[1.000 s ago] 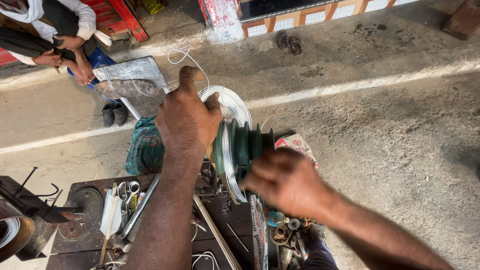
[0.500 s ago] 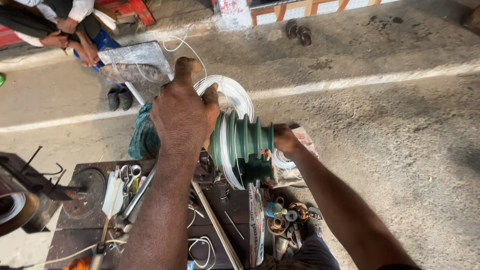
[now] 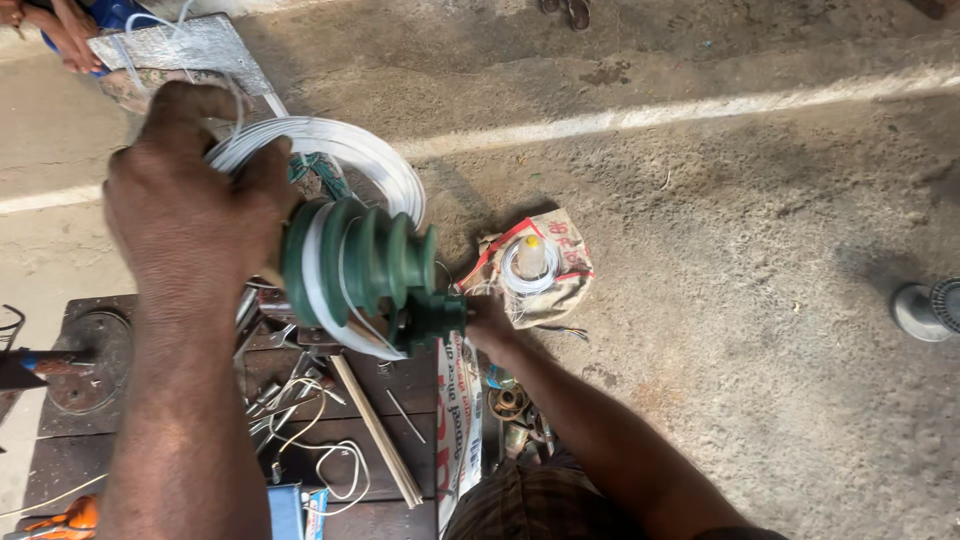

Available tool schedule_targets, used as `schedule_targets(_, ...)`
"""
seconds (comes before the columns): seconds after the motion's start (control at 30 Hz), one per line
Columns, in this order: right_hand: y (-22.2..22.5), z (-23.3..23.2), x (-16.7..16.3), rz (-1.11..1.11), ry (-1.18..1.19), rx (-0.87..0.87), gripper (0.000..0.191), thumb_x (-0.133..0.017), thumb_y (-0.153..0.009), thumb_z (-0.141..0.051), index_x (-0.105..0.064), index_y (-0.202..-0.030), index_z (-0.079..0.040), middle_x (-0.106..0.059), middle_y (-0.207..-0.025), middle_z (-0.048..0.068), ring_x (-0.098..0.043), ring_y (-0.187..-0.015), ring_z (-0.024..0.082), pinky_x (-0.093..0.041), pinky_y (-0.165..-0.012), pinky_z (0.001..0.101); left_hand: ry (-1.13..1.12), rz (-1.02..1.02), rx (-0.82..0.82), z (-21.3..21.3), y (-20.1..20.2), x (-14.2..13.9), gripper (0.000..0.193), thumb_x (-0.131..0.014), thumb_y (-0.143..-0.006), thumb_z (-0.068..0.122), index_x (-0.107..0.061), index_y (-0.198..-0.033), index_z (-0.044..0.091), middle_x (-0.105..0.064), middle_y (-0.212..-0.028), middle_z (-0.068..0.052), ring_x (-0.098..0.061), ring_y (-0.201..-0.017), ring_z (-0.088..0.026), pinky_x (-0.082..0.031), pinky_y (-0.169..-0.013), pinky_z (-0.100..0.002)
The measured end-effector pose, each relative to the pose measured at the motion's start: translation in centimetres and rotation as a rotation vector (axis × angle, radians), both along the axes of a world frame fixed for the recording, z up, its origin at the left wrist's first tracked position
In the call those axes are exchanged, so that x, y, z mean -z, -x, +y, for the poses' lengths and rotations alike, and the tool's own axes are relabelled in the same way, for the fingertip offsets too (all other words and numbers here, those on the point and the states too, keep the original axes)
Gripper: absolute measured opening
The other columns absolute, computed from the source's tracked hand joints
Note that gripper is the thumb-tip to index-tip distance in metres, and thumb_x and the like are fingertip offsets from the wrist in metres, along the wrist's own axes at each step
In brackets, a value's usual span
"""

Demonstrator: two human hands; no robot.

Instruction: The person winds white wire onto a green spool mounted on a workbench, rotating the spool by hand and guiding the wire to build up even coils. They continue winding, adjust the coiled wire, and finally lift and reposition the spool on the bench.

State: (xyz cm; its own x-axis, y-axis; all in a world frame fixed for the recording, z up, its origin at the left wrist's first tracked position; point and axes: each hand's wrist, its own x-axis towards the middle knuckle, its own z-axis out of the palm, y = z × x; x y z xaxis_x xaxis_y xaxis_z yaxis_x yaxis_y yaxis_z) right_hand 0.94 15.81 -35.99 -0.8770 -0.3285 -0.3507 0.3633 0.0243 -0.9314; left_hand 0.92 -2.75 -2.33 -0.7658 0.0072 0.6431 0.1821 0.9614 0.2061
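A green stepped winding former (image 3: 365, 270), ribbed like a stack of pulleys, is held above a dark workbench (image 3: 80, 440) at a roadside workshop, seen from directly overhead. The left hand (image 3: 190, 215) is closed over the former's wide end, fingers curled around a loose coil of white wire (image 3: 330, 150) that arcs out from behind the knuckles and over the top of the ribs. White turns of the same wire are seen lying in the widest groove, just beside that hand. The right hand (image 3: 488, 325) is placed at the opposite, narrow end, touching the small green hub; it is largely hidden behind the former, so whether its fingers are gripping or merely pressed against the hub cannot be told. The former is thus kept between the two hands, its axis running roughly left to right. On the bench below, scattered metal tools (image 3: 275, 395), a pale wooden stick (image 3: 378, 432) and a stray length of white wire are laid out. On the concrete ground beyond, a printed cloth bag (image 3: 560, 275) is spread, with a small wire spool (image 3: 528, 262) resting on it.
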Motion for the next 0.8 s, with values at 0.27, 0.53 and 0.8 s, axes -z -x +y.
schedule_targets(0.27, -2.7, 1.3, 1.7, 1.397, -0.447, -0.207, 0.015, -0.060, -0.102, -0.008, -0.071, -0.091, -0.007, -0.068, -0.077, 0.004, -0.064, -0.063, 0.010, -0.054, -0.053, 0.0228, 0.052, 0.004, -0.056, 0.3, 0.5, 0.0, 0.029, -0.086, -0.090, 0.018, -0.076, -0.111, 0.001, -0.077, -0.094, -0.019, -0.076, -0.077, -0.027, -0.062, -0.068, -0.040)
schedule_targets(0.53, -8.2, 3.9, -11.2, 1.388, -0.454, -0.536, 0.023, -0.077, -0.079, -0.019, -0.056, -0.072, -0.010, -0.058, -0.071, 0.003, -0.060, -0.064, 0.021, -0.049, -0.057, 0.0376, -0.035, -0.122, -0.141, 0.5, 2.0, 1.1, 0.033, -0.085, -0.089, 0.026, -0.076, -0.114, 0.007, -0.078, -0.097, -0.014, -0.075, -0.074, -0.023, -0.062, -0.068, -0.040)
schedule_targets(0.8, 1.5, 3.5, -25.4, 1.941, -0.572, -0.037, 0.014, -0.081, -0.083, -0.023, -0.068, -0.086, -0.018, -0.061, -0.079, 0.002, -0.060, -0.064, 0.015, -0.051, -0.049, 0.0268, -0.029, -0.257, -0.210, 1.8, 2.6, -0.1, 0.032, -0.080, -0.090, 0.031, -0.073, -0.112, 0.009, -0.076, -0.091, -0.015, -0.074, -0.083, -0.028, -0.060, -0.077, -0.050)
